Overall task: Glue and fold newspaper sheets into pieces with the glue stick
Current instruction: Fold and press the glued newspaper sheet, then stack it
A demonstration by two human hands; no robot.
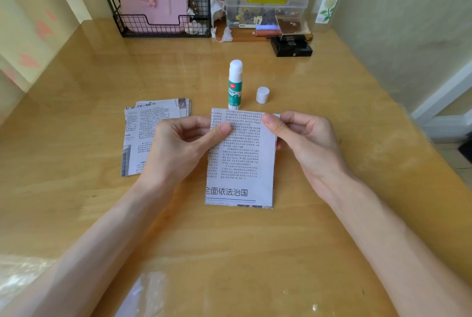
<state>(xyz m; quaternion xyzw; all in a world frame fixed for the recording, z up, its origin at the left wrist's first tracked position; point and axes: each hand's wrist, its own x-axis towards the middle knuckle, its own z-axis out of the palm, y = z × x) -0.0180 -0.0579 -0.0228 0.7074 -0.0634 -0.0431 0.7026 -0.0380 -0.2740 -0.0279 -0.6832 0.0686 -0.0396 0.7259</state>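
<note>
Presently the left hand [178, 143] and right hand [304, 138] are each pinching a top corner of the folded newspaper piece [240, 163], which is sitting just on the person's side of the uncapped glue stick [235, 84], its long axis running from the stick toward the person. The cap [262, 95] is standing just right of the stick and a paper stack [140, 135] is lying left, on a glossy wooden table [332, 117] with walls closing in behind.
</note>
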